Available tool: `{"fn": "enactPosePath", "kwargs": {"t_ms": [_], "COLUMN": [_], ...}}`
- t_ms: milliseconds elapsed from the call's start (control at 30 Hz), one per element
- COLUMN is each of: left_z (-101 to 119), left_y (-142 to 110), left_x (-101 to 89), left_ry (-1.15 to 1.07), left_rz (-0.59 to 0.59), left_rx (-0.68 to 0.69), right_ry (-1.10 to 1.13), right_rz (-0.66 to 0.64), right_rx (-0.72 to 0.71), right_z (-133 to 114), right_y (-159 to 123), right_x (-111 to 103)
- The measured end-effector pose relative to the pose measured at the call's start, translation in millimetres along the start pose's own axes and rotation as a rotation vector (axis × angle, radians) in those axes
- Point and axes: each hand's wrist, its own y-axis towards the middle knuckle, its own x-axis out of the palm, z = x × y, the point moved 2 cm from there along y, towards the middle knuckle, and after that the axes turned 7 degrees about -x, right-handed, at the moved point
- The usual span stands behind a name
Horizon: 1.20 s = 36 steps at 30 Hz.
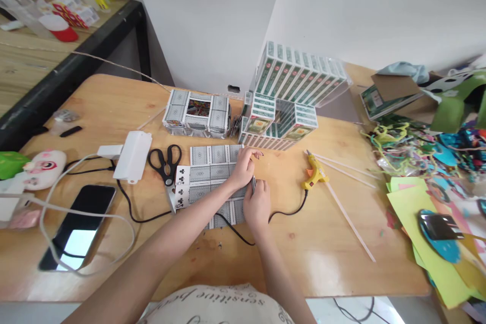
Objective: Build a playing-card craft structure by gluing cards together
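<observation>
A flat sheet of joined playing cards [200, 173] lies on the table, grey patterned backs up. Two club cards [183, 186] show their faces along its left side. My left hand [243, 166] bends its fingers over the sheet's upper right part; its grip is partly hidden. Just below, my right hand [258, 203] is closed on the sheet's right edge, where a card stands up on edge between thumb and fingers. Black-handled scissors [165, 164] lie left of the sheet. Behind stands a box-like structure built from cards [218, 115] with an opening on top.
Stacked green-and-white card boxes [299, 76] stand at the back. A yellow glue gun [314, 174] and clear glue sticks [351, 223] lie right, its black cord running under my arms. At left are a phone [78, 228], white cable and white power strip [132, 156]. Coloured paper [408, 207] piles far right.
</observation>
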Motion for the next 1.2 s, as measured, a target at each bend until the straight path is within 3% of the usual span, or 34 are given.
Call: {"fn": "enactPosePath", "kwargs": {"t_ms": [133,267,367,533,633,733,900,1200], "left_z": [5,11,10,16,24,27,24,23], "left_y": [-1,4,12,18,11,-3,-19,-17], "left_x": [-5.3,-28.0,-47.5,-67.7,-69.7,-70.0,-69.3,-72.1], "left_ry": [0.097,0.314,0.598,0.857,0.824,0.750,0.679,0.671], "left_rz": [-0.039,-0.024,-0.022,-0.085,-0.244,-0.294,-0.204,-0.125], "left_rx": [0.018,0.076,0.006,-0.096,-0.039,-0.036,0.010,-0.005], "right_ry": [0.026,0.116,0.233,0.378,0.402,0.402,0.398,0.378], "right_rz": [0.005,0.073,0.113,0.026,-0.011,0.003,-0.017,-0.007], "right_rx": [0.031,-0.022,-0.062,-0.039,-0.049,-0.066,-0.090,-0.116], "right_z": [5,7,6,5,5,5,7,11], "right_y": [-1,-3,-6,-9,-10,-11,-13,-22], "right_x": [-1,1,3,5,4,2,1,2]}}
